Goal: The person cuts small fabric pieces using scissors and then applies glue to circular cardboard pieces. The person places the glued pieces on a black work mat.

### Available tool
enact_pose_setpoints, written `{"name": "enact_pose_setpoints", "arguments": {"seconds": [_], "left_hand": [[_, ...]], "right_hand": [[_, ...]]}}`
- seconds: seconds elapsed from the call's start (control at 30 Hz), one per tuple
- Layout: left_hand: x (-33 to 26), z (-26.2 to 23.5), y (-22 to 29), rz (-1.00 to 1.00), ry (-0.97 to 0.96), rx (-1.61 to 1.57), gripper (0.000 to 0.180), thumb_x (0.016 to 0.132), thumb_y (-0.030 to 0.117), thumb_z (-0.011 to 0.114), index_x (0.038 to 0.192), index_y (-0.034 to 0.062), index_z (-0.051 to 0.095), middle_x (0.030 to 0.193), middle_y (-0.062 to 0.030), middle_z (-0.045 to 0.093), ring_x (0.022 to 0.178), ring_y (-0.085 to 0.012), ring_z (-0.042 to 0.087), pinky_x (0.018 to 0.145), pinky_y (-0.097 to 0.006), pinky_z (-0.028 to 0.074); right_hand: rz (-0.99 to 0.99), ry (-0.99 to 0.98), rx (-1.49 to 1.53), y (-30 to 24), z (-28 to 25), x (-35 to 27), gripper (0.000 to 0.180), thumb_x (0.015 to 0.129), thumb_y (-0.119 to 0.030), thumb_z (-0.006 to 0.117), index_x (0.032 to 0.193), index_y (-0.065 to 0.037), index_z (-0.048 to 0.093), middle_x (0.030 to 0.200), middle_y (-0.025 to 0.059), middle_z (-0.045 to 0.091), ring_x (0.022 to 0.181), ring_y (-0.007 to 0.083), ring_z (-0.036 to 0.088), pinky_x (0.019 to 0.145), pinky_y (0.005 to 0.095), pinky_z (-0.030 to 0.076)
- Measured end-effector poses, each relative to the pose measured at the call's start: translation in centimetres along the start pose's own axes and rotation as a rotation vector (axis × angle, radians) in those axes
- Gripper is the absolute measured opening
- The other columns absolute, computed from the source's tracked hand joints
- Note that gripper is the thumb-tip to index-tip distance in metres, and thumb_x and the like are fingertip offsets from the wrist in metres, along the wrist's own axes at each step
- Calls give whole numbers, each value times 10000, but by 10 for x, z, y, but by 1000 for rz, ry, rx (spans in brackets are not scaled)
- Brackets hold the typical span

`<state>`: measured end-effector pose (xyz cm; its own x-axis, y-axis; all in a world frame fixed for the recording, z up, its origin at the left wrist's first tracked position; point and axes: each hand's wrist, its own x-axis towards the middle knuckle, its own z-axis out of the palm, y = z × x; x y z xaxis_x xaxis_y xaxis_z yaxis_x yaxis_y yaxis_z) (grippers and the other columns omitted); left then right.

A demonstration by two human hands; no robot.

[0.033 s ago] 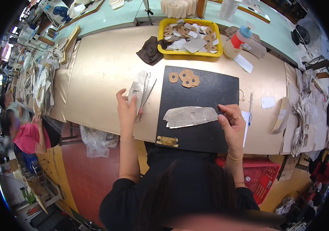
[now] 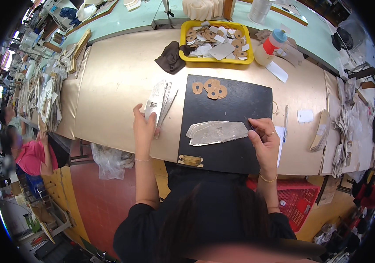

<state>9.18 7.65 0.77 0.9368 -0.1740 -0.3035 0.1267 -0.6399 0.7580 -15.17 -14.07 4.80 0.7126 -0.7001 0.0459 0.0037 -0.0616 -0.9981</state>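
Note:
My left hand (image 2: 143,129) rests at the near end of a loose stack of long silver-grey pieces (image 2: 156,95), thumb and index finger about the top piece, which has a small square cut-out. A thin dark stick-like item (image 2: 165,107) lies along the stack's right side. On a black board (image 2: 227,158) lie more silver-grey pieces (image 2: 220,132), fanned out and overlapping, with a small square mark on the top one. My right hand (image 2: 264,140) is closed at their right end, pinching a thin dark tool (image 2: 250,126) mostly hidden by the fingers.
Small tan pieces with dark dots (image 2: 213,89) lie at the board's far edge. Beyond are a yellow tray (image 2: 218,62) of cut pieces, a brown cloth (image 2: 170,58) and a squeeze bottle (image 2: 270,47). A red crate (image 2: 299,204) stands below the table; a co-worker (image 2: 34,153) is at left.
My left hand has shifted very slightly toward me along the stack, and its thumb sits a little lower. The right hand and the pieces on the board look unchanged.

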Motion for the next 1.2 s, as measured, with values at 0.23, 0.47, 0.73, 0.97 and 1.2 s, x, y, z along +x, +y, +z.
{"name": "enact_pose_setpoints", "arguments": {"seconds": [0.23, 0.47, 0.73, 0.97, 1.2], "left_hand": [[3, 2, -8, 574, 193, 612, 465, 850, 170, 685, 1256, 2, 533, 1144, -235, 567, 1094, -400, 541, 923, -465, 451], [-55, 86, 32, 887, -376, 333, 376, 771, 105, 740, 1118, 12, 627, 1005, -145, 556, 965, -318, 555, 854, -402, 466], [-67, 104, 35, 856, -418, 428, 337, 767, 65, 722, 1047, 8, 543, 938, -142, 559, 901, -325, 562, 826, -424, 451], [-77, 107, 31, 770, -464, 316, 213, 802, 58, 699, 963, 35, 561, 878, -123, 562, 826, -310, 589, 723, -391, 479], [-54, 84, 35, 262, -857, -349, 126, 919, 112, 635, 982, 36, 557, 912, -61, 585, 755, -112, 578, 670, -259, 464]], "right_hand": [[-31, -13, -36, 5, 5, 10, 255, 862, -97, 720, 1099, -16, 673, 948, 5, 549, 730, 54, 466, 651, 180, 388], [-55, 18, -27, 8, 5, 8, 247, 859, -106, 726, 1087, -25, 682, 937, 3, 554, 700, 50, 459, 632, 183, 389], [-52, 82, -98, 13, 1, 8, 265, 841, -113, 744, 1083, -24, 682, 885, -11, 508, 699, 51, 434, 627, 187, 371], [117, 104, -161, 11, -9, 11, 330, 824, -171, 771, 1108, -33, 677, 816, -28, 405, 658, 57, 375, 601, 200, 333], [50, 140, -160, 20, -15, 17, 465, 807, -212, 793, 1218, -54, 642, 884, -29, 470, 616, 31, 344, 537, 168, 300]]}}
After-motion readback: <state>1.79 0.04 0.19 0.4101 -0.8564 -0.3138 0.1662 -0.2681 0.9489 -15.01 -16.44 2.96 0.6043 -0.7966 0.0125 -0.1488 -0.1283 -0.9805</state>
